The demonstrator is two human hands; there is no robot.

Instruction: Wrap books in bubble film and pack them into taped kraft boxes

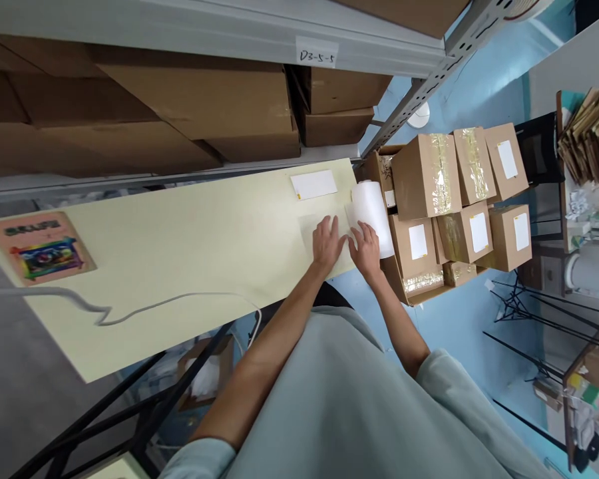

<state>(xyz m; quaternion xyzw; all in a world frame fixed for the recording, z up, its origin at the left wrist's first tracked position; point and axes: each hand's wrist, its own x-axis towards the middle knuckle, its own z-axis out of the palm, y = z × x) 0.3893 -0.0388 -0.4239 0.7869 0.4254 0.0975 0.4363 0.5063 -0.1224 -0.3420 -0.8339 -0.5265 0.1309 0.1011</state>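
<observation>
At the right end of a pale yellow table (194,239) lies a white roll (372,216), with a thin translucent sheet (307,229) reaching left from it. My left hand (327,245) rests on this sheet, fingers spread. Just to its right, my right hand (365,247) touches the roll's near left side, its fingers apart. The two hands nearly meet at the thumbs. A white rectangular card or envelope (314,184) lies flat behind my left hand.
A pink mat with a colourful picture (42,247) and a white cable (180,297) lie on the table's left half. Shelves of cardboard boxes (204,100) run along the far edge. Taped boxes (424,176) are stacked right of the table.
</observation>
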